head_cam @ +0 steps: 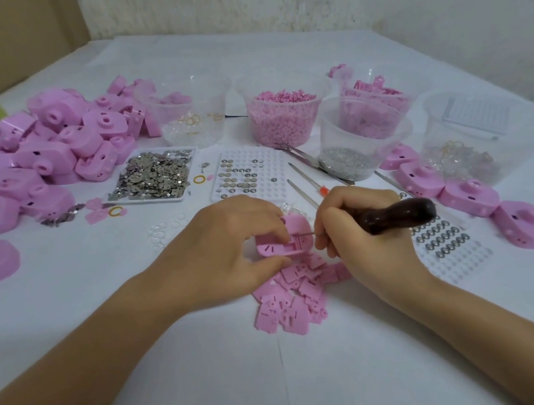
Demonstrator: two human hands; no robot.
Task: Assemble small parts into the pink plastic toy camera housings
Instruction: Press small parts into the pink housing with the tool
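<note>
My left hand (230, 244) pinches a small pink plastic part (280, 246) between thumb and fingers at the table's middle. My right hand (361, 234) grips a dark wooden-handled tool (399, 215); its thin metal tip points left and touches the pink part. Beneath both hands lies a heap of flat pink plates (295, 297). A big pile of pink camera housings (48, 153) fills the left side, and a row of more housings (483, 204) runs along the right.
Clear tubs stand at the back: one with rings (193, 117), one with pink bits (285, 118), one with silver bits (354, 150). A tray of metal pieces (153, 176), two white dimpled trays (248, 174) (447, 239), tweezers and thin screwdrivers (309, 176) lie between.
</note>
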